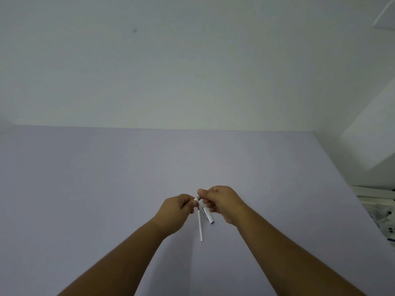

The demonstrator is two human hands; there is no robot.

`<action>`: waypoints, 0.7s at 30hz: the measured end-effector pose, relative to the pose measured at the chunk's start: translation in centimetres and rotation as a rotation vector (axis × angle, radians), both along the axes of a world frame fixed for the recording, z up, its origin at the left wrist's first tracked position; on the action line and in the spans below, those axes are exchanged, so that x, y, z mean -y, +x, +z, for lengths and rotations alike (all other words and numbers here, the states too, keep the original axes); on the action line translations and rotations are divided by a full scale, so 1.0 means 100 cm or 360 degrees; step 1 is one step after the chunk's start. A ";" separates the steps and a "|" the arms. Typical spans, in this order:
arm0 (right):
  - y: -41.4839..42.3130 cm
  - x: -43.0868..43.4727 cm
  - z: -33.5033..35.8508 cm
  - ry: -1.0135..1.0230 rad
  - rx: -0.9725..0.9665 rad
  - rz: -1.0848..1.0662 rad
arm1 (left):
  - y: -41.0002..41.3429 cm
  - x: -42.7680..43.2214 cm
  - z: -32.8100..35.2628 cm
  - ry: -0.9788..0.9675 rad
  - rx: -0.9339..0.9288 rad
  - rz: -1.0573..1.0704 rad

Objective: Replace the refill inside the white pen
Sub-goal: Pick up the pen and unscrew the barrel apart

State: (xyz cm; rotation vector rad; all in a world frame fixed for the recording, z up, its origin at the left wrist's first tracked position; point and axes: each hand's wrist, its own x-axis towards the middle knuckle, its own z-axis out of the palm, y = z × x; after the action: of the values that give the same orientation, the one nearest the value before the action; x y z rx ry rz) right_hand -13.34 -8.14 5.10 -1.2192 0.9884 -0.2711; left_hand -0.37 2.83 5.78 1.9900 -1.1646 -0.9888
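Holding the pen (198,198) between both hands, I have it raised above the tabletop (85,178), roughly midway between the left and right edges and toward the near side. My left hand (178,210) is curled shut around one end of it, fingers (193,205) folded in. My right hand (220,200) pinches the other end between thumb and fingertips, the remaining fingers bent under. Only a short stretch of the pen shows in the gap between the two hands — a white bit by the left hand meeting a dark grey bit by the right. Whether the two parts are joined or pulled apart, I cannot tell.

Just below my hands two pieces lie on the tabletop. A thin white refill (200,225) points toward the near edge, its far end tucked under my left fingers. Beside it, to the right, lies a cap (208,215) — white with a silvery clip — angled slightly, its upper end hidden beneath my right hand. The two pieces sit near each other but do not touch.

At the right edge of the tabletop some white clutter (382,212) is stacked, too blurred to make out.
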 end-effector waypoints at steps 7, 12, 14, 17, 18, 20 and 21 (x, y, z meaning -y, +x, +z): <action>-0.001 0.000 0.013 0.0088 0.0075 0.0042 | 0.000 0.001 0.009 -0.0041 0.0195 -0.0051; 0.000 0.000 0.014 -0.0052 0.0148 0.0064 | 0.001 0.002 0.013 -0.0040 0.0302 -0.0082; 0.000 0.000 0.017 0.0043 0.0160 0.0051 | 0.000 0.001 0.014 -0.0032 0.0313 -0.0092; 0.000 -0.001 0.020 0.0051 0.0006 -0.0012 | -0.001 0.001 0.016 -0.0028 0.0322 -0.0085; 0.000 0.000 0.019 0.0022 0.0005 -0.0009 | -0.001 0.002 0.016 -0.0026 0.0340 -0.0091; -0.002 0.001 0.018 -0.0004 0.0093 0.0027 | -0.002 0.003 0.017 -0.0024 0.0378 -0.0106; -0.003 0.002 0.018 0.0012 0.0154 0.0037 | -0.002 0.002 0.017 -0.0025 0.0387 -0.0109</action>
State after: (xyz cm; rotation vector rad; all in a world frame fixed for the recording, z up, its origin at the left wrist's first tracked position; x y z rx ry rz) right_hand -13.63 -8.29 6.92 -1.1992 0.8904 -0.3051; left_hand -0.57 2.59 7.48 2.1140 -1.3738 -0.7828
